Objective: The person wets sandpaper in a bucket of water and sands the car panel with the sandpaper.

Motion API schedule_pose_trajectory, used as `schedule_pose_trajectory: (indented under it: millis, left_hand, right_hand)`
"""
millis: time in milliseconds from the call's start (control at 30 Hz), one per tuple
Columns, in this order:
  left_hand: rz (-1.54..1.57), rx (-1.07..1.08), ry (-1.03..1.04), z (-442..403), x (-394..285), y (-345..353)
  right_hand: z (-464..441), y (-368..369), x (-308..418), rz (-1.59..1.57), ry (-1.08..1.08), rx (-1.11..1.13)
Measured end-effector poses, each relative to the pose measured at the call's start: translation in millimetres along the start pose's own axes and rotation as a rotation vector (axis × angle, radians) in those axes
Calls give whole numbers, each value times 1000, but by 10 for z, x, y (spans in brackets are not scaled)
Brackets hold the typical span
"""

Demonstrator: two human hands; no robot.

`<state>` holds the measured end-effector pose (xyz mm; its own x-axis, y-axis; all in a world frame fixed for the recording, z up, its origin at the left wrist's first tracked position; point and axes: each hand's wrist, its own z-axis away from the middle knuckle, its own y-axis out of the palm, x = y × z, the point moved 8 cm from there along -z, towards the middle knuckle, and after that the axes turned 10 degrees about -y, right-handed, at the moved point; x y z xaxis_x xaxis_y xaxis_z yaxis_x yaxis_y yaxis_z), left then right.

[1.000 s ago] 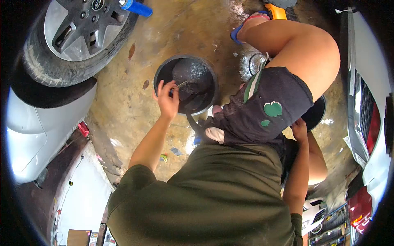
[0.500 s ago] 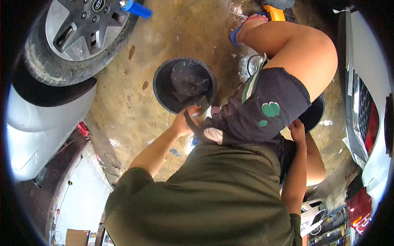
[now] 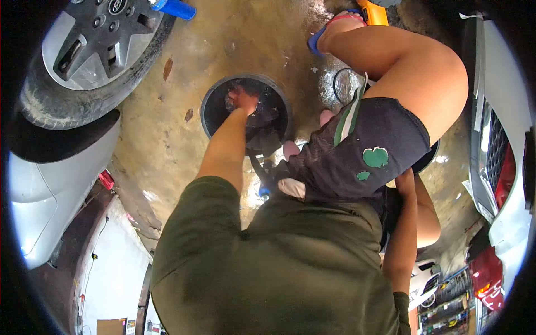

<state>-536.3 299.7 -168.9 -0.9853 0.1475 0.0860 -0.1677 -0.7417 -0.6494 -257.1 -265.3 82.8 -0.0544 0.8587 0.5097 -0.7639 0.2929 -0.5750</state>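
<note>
A round black bucket [image 3: 204, 114] stands on the wet floor, with dark contents inside. My left hand [image 3: 243, 100] reaches down into it; the fingers are blurred and partly hidden, so their grip is unclear. Dark flat pieces lie near the bucket's lower edge, beside a dark strap-like piece [image 3: 258, 167]. At the right, my right hand [image 3: 405, 183] is low beside my thigh, close to a second dark container [image 3: 429, 158]. The shorts cover its fingertips, and whatever it may hold is hidden.
A wheel with a tyre [image 3: 95, 97] and a silver car panel [image 3: 61, 178] are at the left. A blue cylinder [image 3: 175, 8] lies near the wheel. A yellow-orange object [image 3: 375, 12] is beyond my foot. Car bodywork [image 3: 502, 84] lines the right side.
My left hand first moved from above the bucket to its near edge, then forward and down inside it. My right hand has stayed beside my thigh. The view has shifted slightly.
</note>
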Motion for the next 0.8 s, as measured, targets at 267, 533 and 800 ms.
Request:
schedule_pose_trajectory:
  millis: [267, 533, 800]
  left_hand:
    - [42, 307, -50, 217, -14, 713]
    - [-216, 598, 451, 575, -272, 698]
    - [612, 956, 147, 31, -193, 713]
  right_hand:
    - [-102, 57, 97, 154, -176, 17]
    - [-243, 87, -47, 252, -256, 104]
    - [-154, 51, 172, 180, -174, 16]
